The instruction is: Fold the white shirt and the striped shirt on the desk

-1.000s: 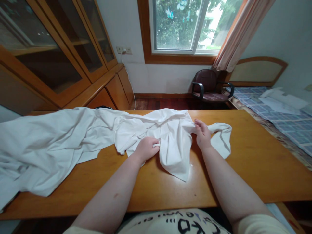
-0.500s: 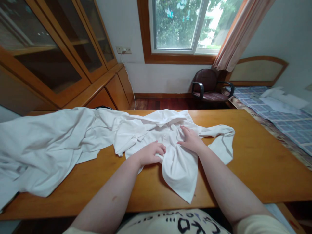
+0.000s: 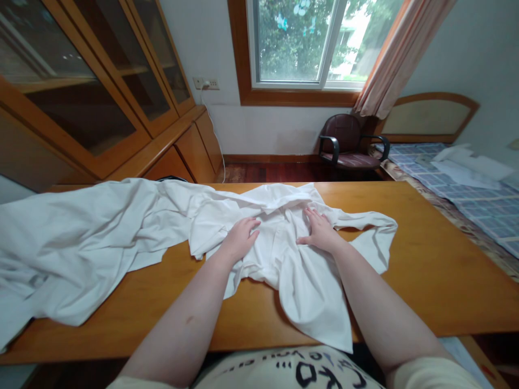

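Note:
A crumpled white shirt (image 3: pixel 300 270) lies in the middle of the wooden table (image 3: pixel 425 259), one flap reaching the near edge and a sleeve trailing to the right. My left hand (image 3: pixel 240 236) lies flat on the cloth left of the shirt's middle, fingers stretched out. My right hand (image 3: pixel 320 229) presses flat on the cloth just right of the middle, fingers spread toward the collar. Neither hand grips anything.
A large white sheet (image 3: pixel 81 243) covers the table's left half and touches the shirt. A wooden glass-door cabinet (image 3: pixel 101 97) stands at left. Beyond the table are a dark armchair (image 3: pixel 348 146) under the window and a bed (image 3: pixel 466 183) at right.
My left hand let go of the pinched cloth and opened flat further up the shirt. My right hand moved left from the sleeve onto the body. The lower flap slid toward me.

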### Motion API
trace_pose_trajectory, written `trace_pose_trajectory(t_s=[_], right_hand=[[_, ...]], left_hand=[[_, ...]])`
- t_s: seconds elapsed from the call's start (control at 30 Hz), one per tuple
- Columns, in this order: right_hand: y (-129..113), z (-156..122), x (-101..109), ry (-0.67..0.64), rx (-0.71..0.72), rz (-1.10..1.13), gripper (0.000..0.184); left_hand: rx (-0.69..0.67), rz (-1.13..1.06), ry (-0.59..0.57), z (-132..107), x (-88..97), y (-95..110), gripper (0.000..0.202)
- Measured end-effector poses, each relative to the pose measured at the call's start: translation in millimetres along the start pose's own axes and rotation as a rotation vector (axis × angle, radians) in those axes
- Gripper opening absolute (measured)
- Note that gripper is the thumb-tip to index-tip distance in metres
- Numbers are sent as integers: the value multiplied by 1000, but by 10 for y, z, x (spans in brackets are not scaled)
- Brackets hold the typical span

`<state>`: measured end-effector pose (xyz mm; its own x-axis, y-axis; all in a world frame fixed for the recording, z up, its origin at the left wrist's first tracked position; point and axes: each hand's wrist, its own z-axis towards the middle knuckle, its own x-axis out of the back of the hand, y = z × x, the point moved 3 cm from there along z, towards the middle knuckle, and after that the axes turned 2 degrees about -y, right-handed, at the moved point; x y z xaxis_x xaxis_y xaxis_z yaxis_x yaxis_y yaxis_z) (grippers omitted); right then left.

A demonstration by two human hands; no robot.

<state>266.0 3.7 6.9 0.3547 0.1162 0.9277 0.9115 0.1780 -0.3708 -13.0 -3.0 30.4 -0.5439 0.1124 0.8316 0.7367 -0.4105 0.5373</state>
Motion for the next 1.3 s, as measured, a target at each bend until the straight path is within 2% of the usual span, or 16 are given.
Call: trace_pose_trajectory(t_s=[0.1, 0.17, 0.27, 0.37, 0.5, 0.6, 0.73, 0.83, 0.9, 1.07, 1.17, 1.3], right_hand=[[61, 61, 2, 159, -61, 85, 58], [105, 90, -4, 216, -116, 91, 50], [152, 99, -9, 233, -199, 9, 55], [169, 82, 13, 219, -223, -41, 61], [196, 62, 63, 173, -265, -34, 73], [211, 55, 68, 130, -279, -48, 82], [235, 47, 29, 120, -297, -76, 80], [271, 50, 6, 138, -320, -92, 73], [292, 61, 0, 140, -326, -108, 75], [289, 88, -7, 135, -344, -147, 83], [287, 110, -12, 143, -354, -172, 83], [424, 199, 23, 155, -357, -195, 82]], left_hand=[[38, 128, -45, 22, -102, -82, 42], [57, 194, -52, 24, -113, -72, 41], [101, 268, -49, 20, -48, -12, 31], [166, 318, -72, 5, 36, 25, 35], [283, 309, -90, -28, 80, -12, 30], [319, 290, -104, -47, 67, -40, 29], [285, 289, -133, -60, 39, -13, 41], [238, 359, -92, -65, 18, 22, 52], [224, 408, -69, -66, -17, 22, 62], [237, 394, -158, -38, -173, -85, 74], [221, 304, -147, 3, -194, -170, 68], [112, 33, 7, 35, -57, -175, 40]])
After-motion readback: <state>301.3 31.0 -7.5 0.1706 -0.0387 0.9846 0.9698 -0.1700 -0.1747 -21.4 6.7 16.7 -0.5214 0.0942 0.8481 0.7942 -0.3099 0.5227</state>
